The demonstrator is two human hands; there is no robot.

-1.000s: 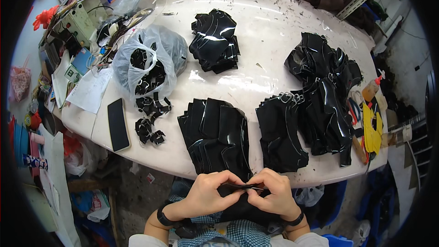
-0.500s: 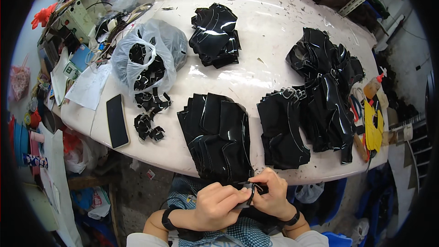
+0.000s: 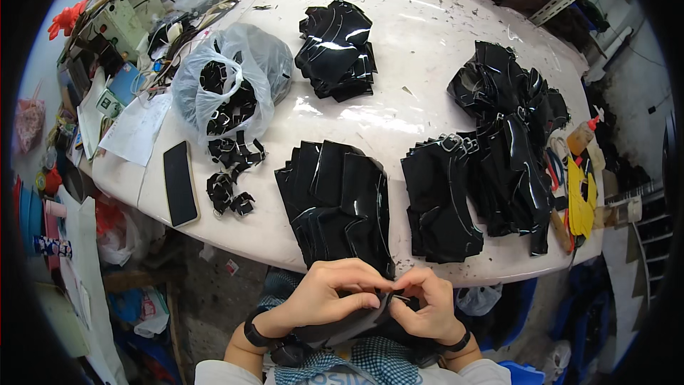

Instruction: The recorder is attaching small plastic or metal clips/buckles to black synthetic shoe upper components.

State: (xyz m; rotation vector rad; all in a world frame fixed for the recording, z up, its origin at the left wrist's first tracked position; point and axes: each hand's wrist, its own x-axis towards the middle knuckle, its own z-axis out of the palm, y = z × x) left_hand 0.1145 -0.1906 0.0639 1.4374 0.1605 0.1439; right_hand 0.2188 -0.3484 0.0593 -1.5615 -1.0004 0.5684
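My left hand (image 3: 335, 291) and my right hand (image 3: 429, 304) meet at the table's front edge, fingertips pinched together. Between them is a black patent-leather piece (image 3: 347, 328) with a dull grey underside, hanging over my lap. A thin pale sliver at the right fingertips is too small to name. Just beyond my hands lies a fanned stack of glossy black leather pieces (image 3: 331, 203). To its right is a stack of black pieces with silver buckles (image 3: 442, 199), beside a larger black heap (image 3: 509, 150). Another black stack (image 3: 335, 50) sits farther back.
At left, a clear plastic bag (image 3: 267, 64) holds small black straps with buckles; more loose straps (image 3: 221, 189) lie before it. A phone (image 3: 180, 184) and a paper sheet (image 3: 139, 128) are nearby. Yellow-handled tools (image 3: 581, 199) and an orange bottle (image 3: 581, 137) line the right edge.
My left hand has opened its grip and shifted up and left, bringing its fingertips to the right hand's. The black piece now spreads wider over my lap.
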